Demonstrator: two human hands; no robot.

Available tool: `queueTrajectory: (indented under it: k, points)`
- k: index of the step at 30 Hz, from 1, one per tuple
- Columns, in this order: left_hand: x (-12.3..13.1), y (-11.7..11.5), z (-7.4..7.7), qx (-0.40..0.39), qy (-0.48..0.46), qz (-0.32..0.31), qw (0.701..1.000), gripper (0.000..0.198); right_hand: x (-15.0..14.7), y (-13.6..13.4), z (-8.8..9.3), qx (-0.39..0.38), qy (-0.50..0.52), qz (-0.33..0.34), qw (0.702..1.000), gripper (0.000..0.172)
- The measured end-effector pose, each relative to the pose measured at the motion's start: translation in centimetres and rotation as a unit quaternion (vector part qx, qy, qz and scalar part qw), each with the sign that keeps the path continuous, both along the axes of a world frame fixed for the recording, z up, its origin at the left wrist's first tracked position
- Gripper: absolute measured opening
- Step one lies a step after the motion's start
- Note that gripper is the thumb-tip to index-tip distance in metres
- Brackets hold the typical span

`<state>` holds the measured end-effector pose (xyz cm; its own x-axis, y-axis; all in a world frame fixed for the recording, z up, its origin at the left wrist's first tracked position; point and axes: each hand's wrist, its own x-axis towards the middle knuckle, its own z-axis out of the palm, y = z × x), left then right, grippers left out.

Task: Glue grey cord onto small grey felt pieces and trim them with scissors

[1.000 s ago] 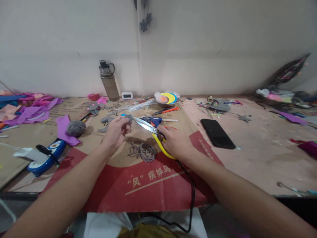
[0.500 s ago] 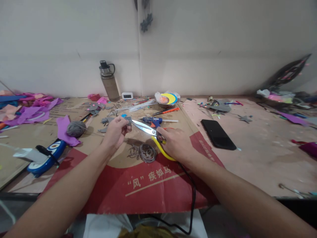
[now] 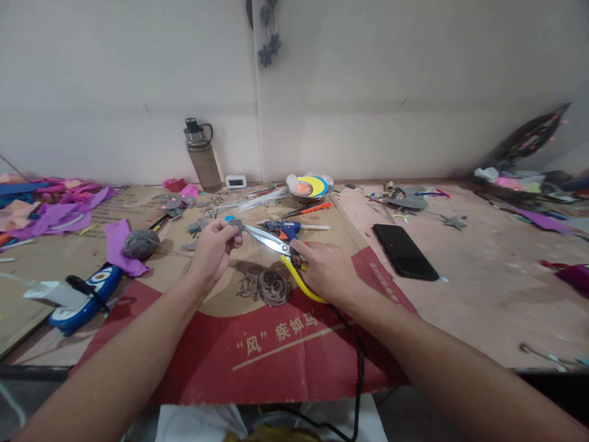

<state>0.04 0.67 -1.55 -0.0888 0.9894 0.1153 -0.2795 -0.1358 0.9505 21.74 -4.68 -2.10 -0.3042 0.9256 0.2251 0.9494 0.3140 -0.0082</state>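
Observation:
My left hand [image 3: 218, 243] pinches a small grey felt piece [image 3: 237, 226] between thumb and fingers above the cardboard. My right hand [image 3: 326, 265] is closed round the yellow handles of a pair of scissors [image 3: 267, 240]. Their blades look nearly together, tips pointing left at the felt's edge; whether they touch it I cannot tell. Below the blades lies a coil of grey yarn [image 3: 274, 288] with loose curls. Behind the scissors rests a blue glue gun [image 3: 289, 229] with a white stick in its back, partly hidden. More grey felt scraps [image 3: 196, 228] lie behind my left hand.
A tinted water bottle [image 3: 203, 156] and a small white clock [image 3: 236, 182] stand by the wall. Right of the red-printed cardboard [image 3: 276, 368] lies a black phone [image 3: 405, 252]. On the left are a grey yarn ball [image 3: 140, 244], purple felt [image 3: 73, 212] and a blue power strip [image 3: 87, 301].
The view has tilted slightly, so things sit a little lower in the picture. Both hands keep nearly the same pose, with the scissor tips still at the felt piece.

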Motion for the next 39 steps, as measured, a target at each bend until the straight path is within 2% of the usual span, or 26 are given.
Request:
queueTrajectory:
  k: [25, 31, 39]
  points:
    - [-0.06, 0.24, -0.21, 0.048, 0.031, 0.026, 0.998, 0.025, 0.15, 0.03, -0.07, 0.005, 0.008, 0.018, 1.0, 0.027]
    - [-0.31, 0.57, -0.5, 0.018, -0.018, -0.012, 1.0, 0.024, 0.12, 0.03, -0.1, -0.005, 0.041, 0.014, 0.999, 0.028]
    - [-0.36, 0.31, -0.36, -0.003, -0.013, -0.035, 0.999, 0.026, 0.31, 0.39, -0.24, -0.017, 0.086, -0.005, 0.996, 0.026]
